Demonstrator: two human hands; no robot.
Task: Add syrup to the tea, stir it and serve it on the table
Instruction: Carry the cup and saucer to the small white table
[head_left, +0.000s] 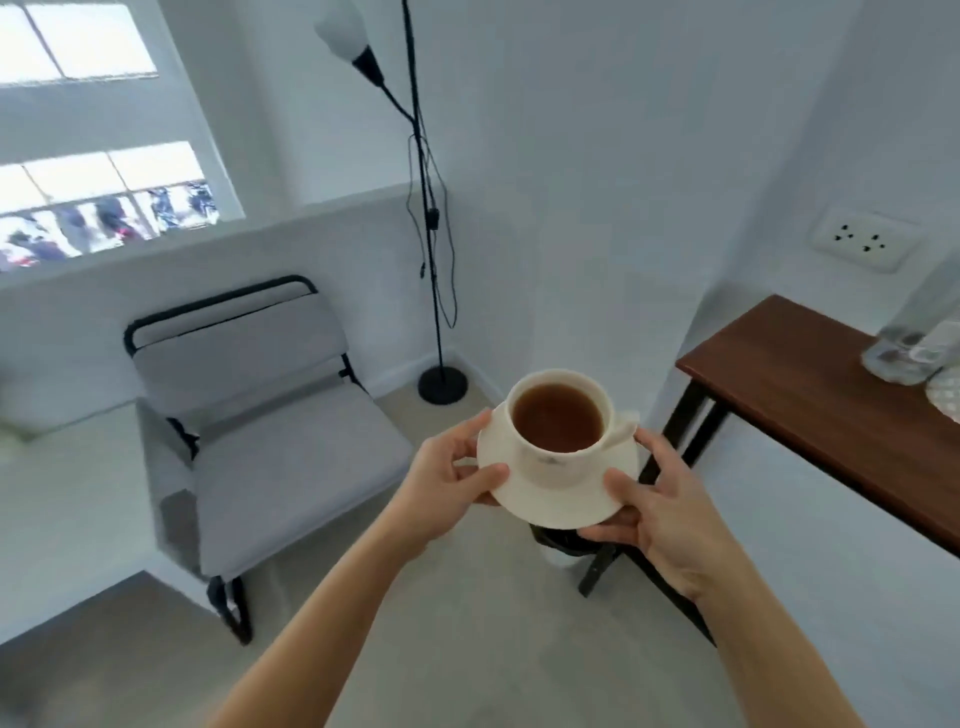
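A white cup (550, 457) full of brown tea (557, 418) stands on a white saucer (558, 506), held in the air over the floor. My left hand (447, 475) grips the saucer's left rim, thumb on top. My right hand (660, 514) grips its right rim the same way. The cup's handle points right, toward my right hand. No syrup or spoon is in view.
A dark wooden table (810, 395) on black legs stands at the right, with a glass vessel (909, 348) near its far end. A grey chair (260, 426) stands at the left, a black floor lamp (441, 384) in the corner. A small dark object (563, 543) lies on the floor under the saucer.
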